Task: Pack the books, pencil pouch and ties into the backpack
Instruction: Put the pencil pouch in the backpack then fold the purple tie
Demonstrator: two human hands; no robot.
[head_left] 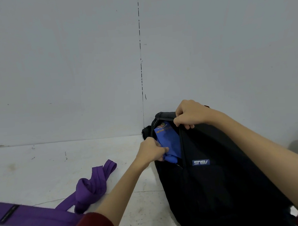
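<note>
A black backpack [211,170] with a small blue label lies on the white floor against the wall, its top opening spread apart. A blue tie [168,140] with orange lettering sits partly inside that opening. My left hand [152,151] grips the lower end of the blue tie at the opening's left edge. My right hand [191,114] pinches the backpack's upper rim and holds it apart. A purple tie [63,207], knotted near its middle, lies on the floor to the left of my left forearm. No books or pencil pouch are visible.
A grey-white wall [69,65] rises right behind the backpack, with a dark vertical seam. The white floor [42,166] is scuffed and stretches left of the bag. A grey shape shows at the far right edge.
</note>
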